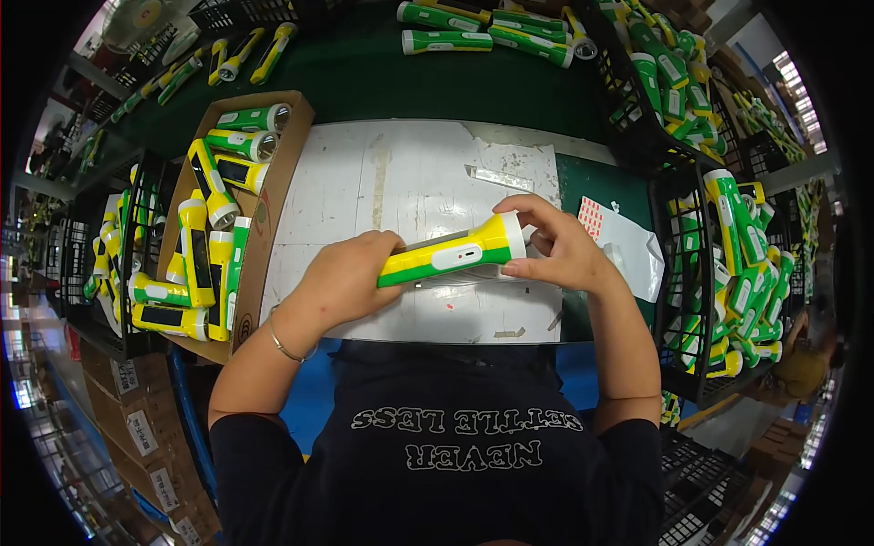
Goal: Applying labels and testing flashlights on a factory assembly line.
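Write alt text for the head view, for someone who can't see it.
The left hand holds the narrow end of a green-and-yellow flashlight and the right hand its white-rimmed lamp end, above a white work surface. A cardboard box of similar flashlights stands at left, a black crate of more at right.

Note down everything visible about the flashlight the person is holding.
The flashlight looks plastic, yellow and green, with a white rim on its flared head, a dark strip on top, and a white rounded side panel bearing a small dark slot. Its lens is hidden. It is held nearly level over the white work surface, head rightward. The left hand grips the tail; the right hand holds the head.
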